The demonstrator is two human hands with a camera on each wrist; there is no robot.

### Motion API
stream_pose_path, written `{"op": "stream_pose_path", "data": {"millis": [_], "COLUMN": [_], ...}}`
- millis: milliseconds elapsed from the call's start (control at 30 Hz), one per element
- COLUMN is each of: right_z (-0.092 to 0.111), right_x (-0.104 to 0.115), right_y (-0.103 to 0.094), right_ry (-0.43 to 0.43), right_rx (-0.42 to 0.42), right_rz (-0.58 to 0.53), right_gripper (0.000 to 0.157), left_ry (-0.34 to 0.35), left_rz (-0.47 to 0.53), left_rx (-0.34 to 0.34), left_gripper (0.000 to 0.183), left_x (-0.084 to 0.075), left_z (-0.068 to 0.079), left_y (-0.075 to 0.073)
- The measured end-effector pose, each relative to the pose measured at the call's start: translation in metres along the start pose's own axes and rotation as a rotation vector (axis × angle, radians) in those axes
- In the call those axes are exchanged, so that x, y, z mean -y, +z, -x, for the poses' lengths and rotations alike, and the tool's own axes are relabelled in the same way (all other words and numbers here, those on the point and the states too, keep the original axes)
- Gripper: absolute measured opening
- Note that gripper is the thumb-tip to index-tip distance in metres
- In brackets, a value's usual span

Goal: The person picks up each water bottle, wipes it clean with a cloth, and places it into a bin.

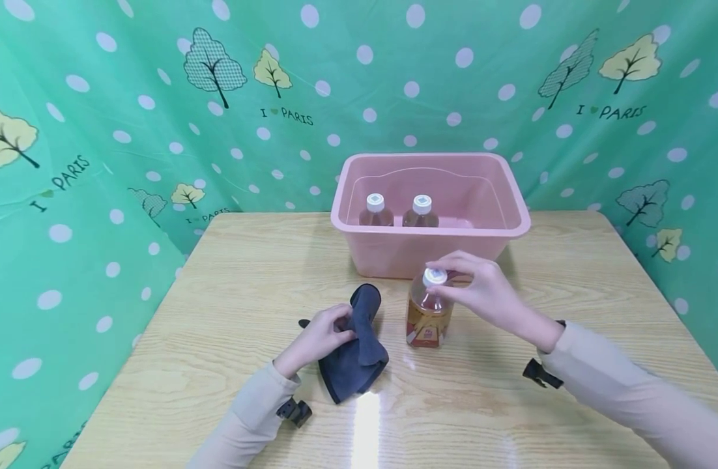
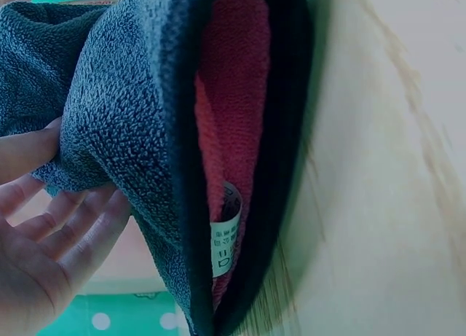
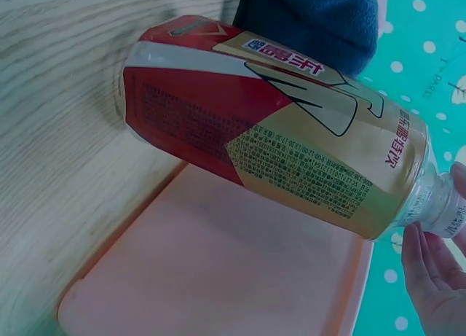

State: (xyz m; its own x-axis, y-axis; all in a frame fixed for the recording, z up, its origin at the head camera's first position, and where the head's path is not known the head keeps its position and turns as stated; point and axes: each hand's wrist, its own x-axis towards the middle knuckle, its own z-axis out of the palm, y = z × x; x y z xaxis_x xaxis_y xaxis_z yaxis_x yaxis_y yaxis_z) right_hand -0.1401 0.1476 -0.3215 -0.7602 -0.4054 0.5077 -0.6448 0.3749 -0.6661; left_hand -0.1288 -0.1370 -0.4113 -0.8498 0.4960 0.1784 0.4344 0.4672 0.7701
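Note:
A bottle [image 1: 427, 319] with a red and gold label and a white cap stands in front of the pink bin. My right hand [image 1: 482, 290] pinches it at the cap; the right wrist view shows thumb and fingers around the neck of the bottle [image 3: 277, 132]. To its left, my left hand [image 1: 324, 335] pinches a dark grey cloth [image 1: 359, 355], bunched up with its lower part on the table. In the left wrist view the cloth [image 2: 124, 95] has a red inner side and a white tag, with the thumb on one side and fingers beneath.
A pink plastic bin [image 1: 429, 254] stands at the back of the wooden table [image 1: 247, 280]. Inside it are two bottles with white caps, one on the left [image 1: 375, 208] and one near the middle [image 1: 421, 210]. A green dotted curtain [image 1: 394, 78] hangs behind and at both sides.

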Motion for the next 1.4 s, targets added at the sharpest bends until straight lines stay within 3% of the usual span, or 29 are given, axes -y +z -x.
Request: {"op": "stream_pose_path", "data": {"millis": [233,533,867,1400], "right_z": [-0.002,-0.006,-0.002,-0.001], "right_x": [0.001,0.024,-0.005,-0.004], "right_y": [0.006,0.008,0.018,0.023], "right_ry": [-0.029,-0.068,-0.157,-0.176], "right_rx": [-0.023,-0.065,-0.070,-0.073], "right_rz": [0.041,0.042,0.029,0.043], "right_gripper": [0.033,0.032,0.034,0.036], "left_ry": [0.012,0.047,0.110,0.138], "left_rz": [-0.006,-0.032,-0.014,-0.071], "left_rx": [-0.008,-0.040,-0.036,-0.054], "left_gripper": [0.013,0.013,0.016,0.020], "left_x": [-0.001,-0.004,-0.016,-0.044], "left_z": [-0.002,-0.007,-0.019,-0.034], "left_y": [-0.001,-0.002,-0.005,-0.004]}}
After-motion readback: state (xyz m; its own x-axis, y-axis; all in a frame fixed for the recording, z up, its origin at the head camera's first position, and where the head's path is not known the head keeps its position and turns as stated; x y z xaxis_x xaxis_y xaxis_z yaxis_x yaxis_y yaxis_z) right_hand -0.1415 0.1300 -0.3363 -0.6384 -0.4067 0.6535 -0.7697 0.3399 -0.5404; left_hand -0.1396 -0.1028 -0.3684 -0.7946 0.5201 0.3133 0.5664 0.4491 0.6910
